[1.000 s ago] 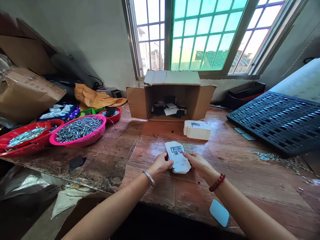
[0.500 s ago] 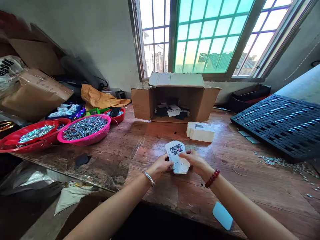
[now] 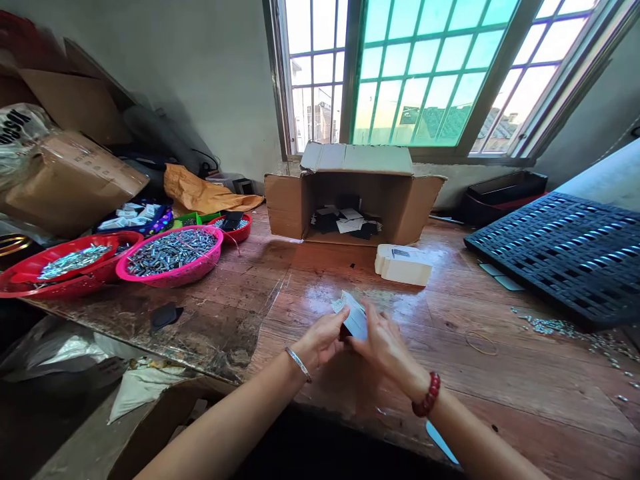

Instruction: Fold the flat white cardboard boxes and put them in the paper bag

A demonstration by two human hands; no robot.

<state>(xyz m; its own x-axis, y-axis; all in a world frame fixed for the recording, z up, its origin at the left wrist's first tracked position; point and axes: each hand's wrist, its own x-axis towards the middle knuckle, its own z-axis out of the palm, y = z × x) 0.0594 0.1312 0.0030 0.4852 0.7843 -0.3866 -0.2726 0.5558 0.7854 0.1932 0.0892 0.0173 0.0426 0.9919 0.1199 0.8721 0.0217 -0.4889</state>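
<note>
A stack of white cards point(image 3: 355, 320) is held on edge above the wooden table, tilted so that mostly its side shows. My left hand point(image 3: 327, 337) grips it from the left, thumb along the near side. From the right my right hand point(image 3: 383, 340) presses on it, fingers bent round the edge. Just beyond the hands, a second, thicker stack of cards point(image 3: 404, 265) lies on the table with a dark printed picture on top. An open cardboard box point(image 3: 283, 207) stands behind, with loose white and black pieces point(image 3: 350, 223) inside.
On the left are a pink basket point(image 3: 170, 277) of small metal parts and red baskets point(image 3: 60, 290). A black slatted crate point(image 3: 555, 253) leans at right, near scattered metal bits point(image 3: 555, 327). A rubber band point(image 3: 481, 343) and a pale blue card point(image 3: 441, 441) lie on the table.
The card stack has been turned from lying face up to standing on edge, so its printed face is out of sight. Both hands have closed in around its sides.
</note>
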